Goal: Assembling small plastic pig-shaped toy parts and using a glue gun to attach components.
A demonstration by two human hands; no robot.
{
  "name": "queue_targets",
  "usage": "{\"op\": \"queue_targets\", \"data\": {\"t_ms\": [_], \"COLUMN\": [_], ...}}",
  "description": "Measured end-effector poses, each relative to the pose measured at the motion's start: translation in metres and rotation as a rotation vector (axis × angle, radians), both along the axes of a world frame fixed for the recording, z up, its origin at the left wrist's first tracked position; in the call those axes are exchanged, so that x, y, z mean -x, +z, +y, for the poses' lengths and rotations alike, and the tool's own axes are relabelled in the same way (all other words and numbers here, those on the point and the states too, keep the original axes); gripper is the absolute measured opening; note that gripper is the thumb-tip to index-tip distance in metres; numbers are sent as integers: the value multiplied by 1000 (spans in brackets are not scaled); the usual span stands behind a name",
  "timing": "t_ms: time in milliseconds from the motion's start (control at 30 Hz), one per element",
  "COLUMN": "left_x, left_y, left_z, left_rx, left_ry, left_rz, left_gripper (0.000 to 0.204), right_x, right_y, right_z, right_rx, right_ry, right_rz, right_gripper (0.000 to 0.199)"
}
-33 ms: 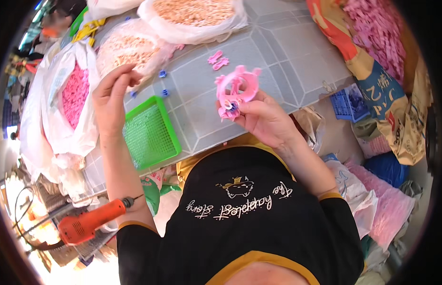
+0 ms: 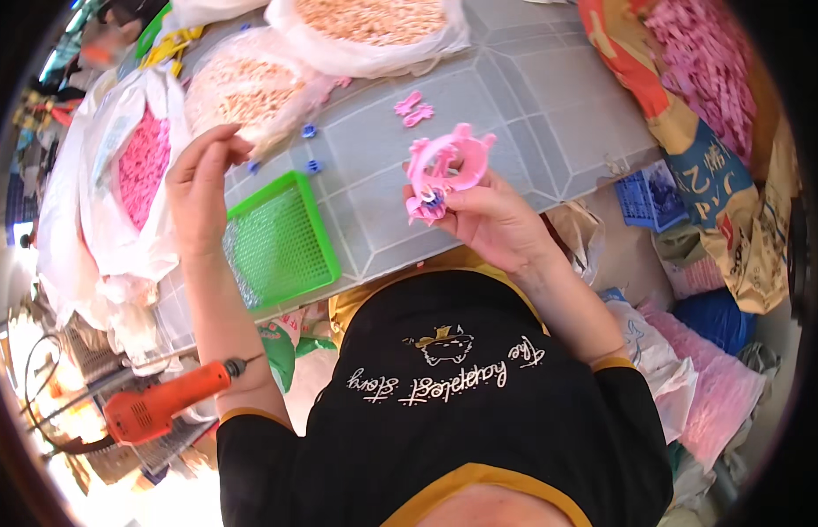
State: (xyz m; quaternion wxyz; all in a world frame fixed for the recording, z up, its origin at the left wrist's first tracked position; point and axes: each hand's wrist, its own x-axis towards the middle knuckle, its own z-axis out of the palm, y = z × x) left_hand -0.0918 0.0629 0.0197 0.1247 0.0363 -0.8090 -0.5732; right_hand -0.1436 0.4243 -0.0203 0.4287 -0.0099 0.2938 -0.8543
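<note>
My right hand (image 2: 501,220) grips a pink plastic ring-shaped piece (image 2: 472,162) between thumb and fingers, just above the table. Small knobs stick out from its rim. At its lower end, by my thumb, sits a small dark blue and white part (image 2: 432,198). My left hand (image 2: 201,180) is raised near the bag of peach-coloured pieces (image 2: 251,88), its fingers bent and drawn together. Whatever may be between those fingertips is too small to make out. Two small pink pieces (image 2: 415,110) and several little blue parts (image 2: 313,166) lie on the grey table (image 2: 374,176).
A green mesh basket (image 2: 325,237) stands at the table's near edge. White bags of pink pieces (image 2: 144,171) and peach-coloured pieces (image 2: 369,22) line the left and back. An orange power drill (image 2: 167,400) is beside my left forearm. A blue basket (image 2: 642,198) and a large sack (image 2: 716,158) are at right.
The view has shifted slightly, so the table and bags appear a little farther right. My right hand still holds the pink ring-shaped piece, turned slightly. My left hand keeps its bent fingers.
</note>
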Motion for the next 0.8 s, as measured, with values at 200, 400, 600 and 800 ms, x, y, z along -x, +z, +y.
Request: {"op": "queue_targets", "data": {"t_ms": [200,400,600,800], "left_x": [-121,-195,-166,-121], "left_y": [0,-7,28,32], "left_z": [-64,-53,-30,26], "left_rx": [-1008,-488,-150,-387], "left_ry": [-235,-7,137,54], "left_rz": [365,492,328,359], "left_gripper": [86,108,77,48], "right_x": [8,12,7,0], "right_y": [-8,-10,-15,-27], "right_z": [-26,-68,-105,-112], "right_rx": [-35,-171,-334,-548], "right_ry": [125,227,207,61], "right_rz": [13,71,55,239], "right_gripper": [62,51,33,24]}}
